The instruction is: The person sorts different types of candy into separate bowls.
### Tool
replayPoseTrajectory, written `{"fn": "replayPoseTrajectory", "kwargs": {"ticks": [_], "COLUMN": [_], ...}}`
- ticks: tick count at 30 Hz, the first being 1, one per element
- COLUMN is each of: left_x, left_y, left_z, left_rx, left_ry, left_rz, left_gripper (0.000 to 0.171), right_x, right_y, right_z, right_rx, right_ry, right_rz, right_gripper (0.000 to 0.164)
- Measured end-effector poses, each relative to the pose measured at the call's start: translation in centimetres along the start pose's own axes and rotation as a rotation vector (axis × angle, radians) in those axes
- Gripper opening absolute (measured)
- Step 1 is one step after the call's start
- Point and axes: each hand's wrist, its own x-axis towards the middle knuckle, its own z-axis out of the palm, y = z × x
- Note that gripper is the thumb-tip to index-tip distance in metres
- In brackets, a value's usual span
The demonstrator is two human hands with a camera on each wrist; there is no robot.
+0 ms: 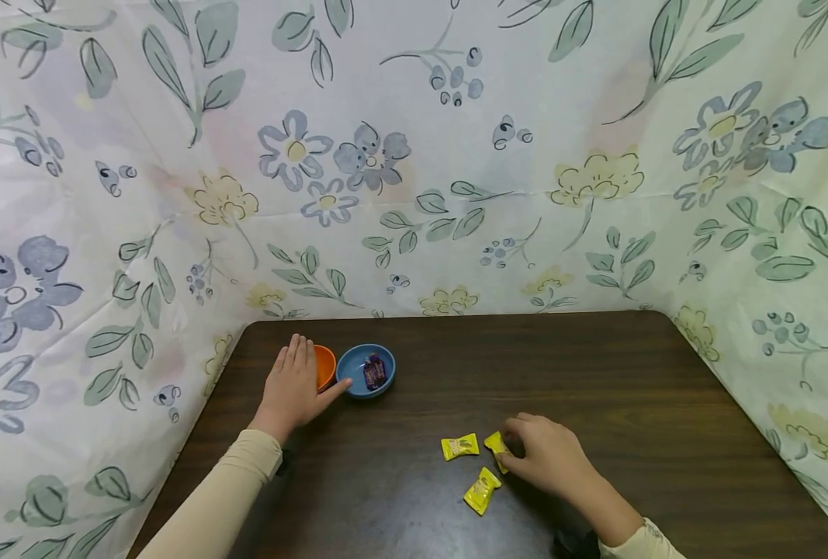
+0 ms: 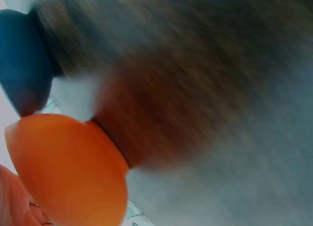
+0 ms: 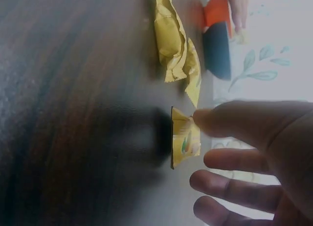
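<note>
My left hand (image 1: pixel 293 392) lies with straight fingers along the left side of an orange bowl (image 1: pixel 325 367), its thumb spread across to the rim of a blue bowl (image 1: pixel 358 388). A dark purple wrapped candy (image 1: pixel 375 373) is inside the blue bowl. On the table my right hand (image 1: pixel 549 454) is at a yellow wrapped candy (image 1: pixel 495 447). In the right wrist view the thumb tip meets that candy (image 3: pixel 185 140), while the other visible fingers stand apart from it. Two more yellow candies (image 1: pixel 459 446) (image 1: pixel 482 491) lie just left of it.
The dark wooden table (image 1: pixel 560 365) has rounded far corners. Floral cloth (image 1: pixel 414 155) hangs behind it and along both sides. Both bowls stand side by side near the far left corner.
</note>
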Motion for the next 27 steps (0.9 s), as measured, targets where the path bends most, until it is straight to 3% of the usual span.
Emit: {"fn": "replayPoseTrajectory", "kwargs": {"ticks": [11,27], "left_x": [-0.6,-1.2], "left_y": [-1.5,-2.3], "left_z": [0.3,0.1], "left_rx": [-0.024,-0.038], "left_ry": [-0.003,-0.007], "left_rz": [-0.049,-0.093], "left_gripper": [0.118,0.117], "right_x": [0.0,0.0], "right_y": [0.4,0.4], "right_z": [0.4,0.8], "right_rx": [0.024,-0.014], "right_ry": [-0.044,-0.065], "right_rz": [-0.017,0.002], "right_gripper": [0.016,0.026]}}
